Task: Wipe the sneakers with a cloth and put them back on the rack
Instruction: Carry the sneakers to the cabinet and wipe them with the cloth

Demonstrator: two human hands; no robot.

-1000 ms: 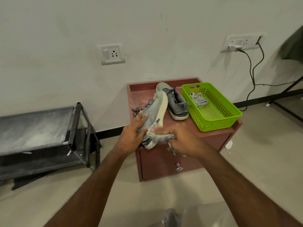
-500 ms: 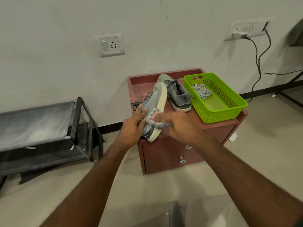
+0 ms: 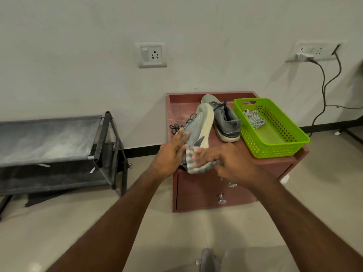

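Observation:
A grey sneaker (image 3: 200, 126) lies tipped on its side on the red-brown cabinet (image 3: 198, 193), pale sole facing right. My left hand (image 3: 170, 156) grips its upper near the heel. My right hand (image 3: 229, 161) presses a striped grey cloth (image 3: 198, 165) against the heel end, which the cloth hides. The second grey sneaker (image 3: 225, 120) stands upright behind it, toe toward the wall. The black shoe rack (image 3: 59, 142) stands at the left, its dusty shelves bare.
A green plastic basket (image 3: 275, 142) holding another striped cloth (image 3: 253, 118) sits on the cabinet's right side. Drawer knobs (image 3: 222, 199) stick out of the cabinet front. Black cables (image 3: 324, 89) hang from a wall socket at the right. Beige floor lies between rack and cabinet.
My right hand has slid the cloth from the sole's side down over the heel end. The left hand keeps its hold on the sneaker. The camera has turned slightly.

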